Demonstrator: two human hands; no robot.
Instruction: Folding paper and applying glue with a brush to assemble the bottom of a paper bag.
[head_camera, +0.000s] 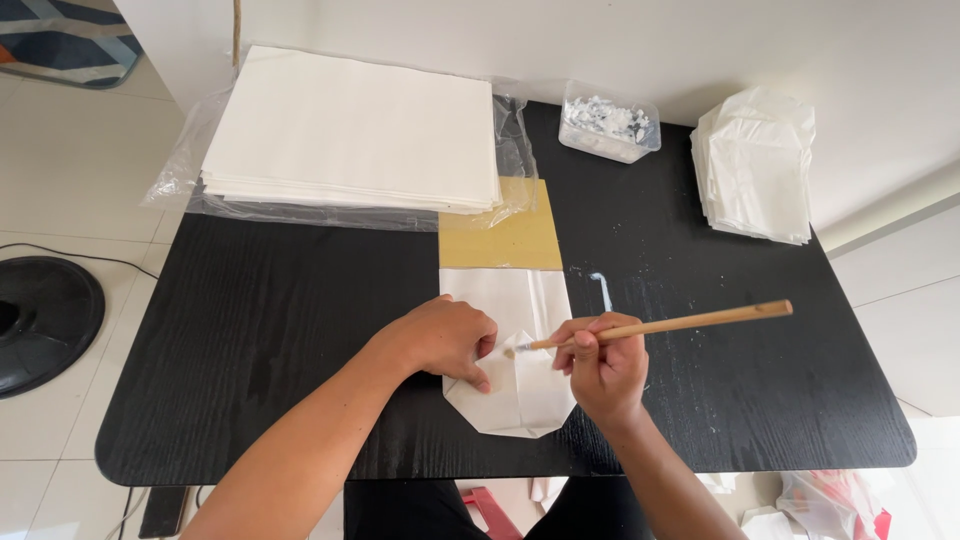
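Left hand flat, fingers spread, pressing down on the folded white paper at the near middle of the black desk. Right hand pinched around a wooden brush, bristle tip touching the paper's folded flap. Yellow sheet lies just beyond the paper, touching it. Far left: white paper stack on clear plastic. Far middle: clear plastic container. Far right: pile of folded white pieces. White smears on the desk right of the paper.
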